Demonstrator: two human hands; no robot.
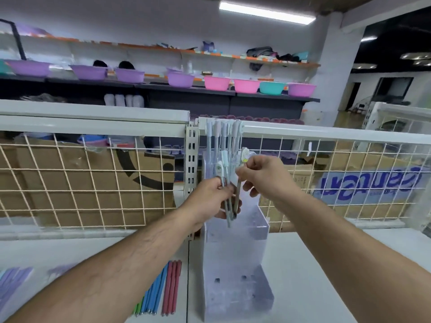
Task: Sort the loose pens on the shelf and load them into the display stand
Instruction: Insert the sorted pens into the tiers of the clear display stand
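Up close, a left hand [210, 197] curled round a bundle of pens [224, 145]: slim, pale grey-blue plastic barrels, fanned out upward, with soft pastel caps at the top. Just beside it, a right hand [263, 176], thumb and fingertips pinching a single pen [238, 190] of the same slim kind, topped with a small round white charm and touching the bundle's edge. Both held in the air, directly above the display stand [235, 294].

Below, that stand: clear, slightly frosted plastic, boxy and stepped in tiers, with small round holes in its steps, upright on the shelf [326, 276]. Smooth, matte white shelf surface, with a seam running just left of the stand. Left of the seam, loose pens lying flat in tidy rows: 3 pink pens [171, 287] side by side, then several blue pens [154, 292], then green pens [137, 310] partly hidden by the left forearm. Further left, blurred purple items, too soft to identify.

Behind, a white wire grid [70, 178] of square mesh under a white rail, with brown cardboard boxes [46, 164] showing through. Beyond, a shop aisle with dark shelving carrying round plastic bowls [179, 79] in purple, pink and teal. Overhead, a long strip light [265, 12] on a pale ceiling.
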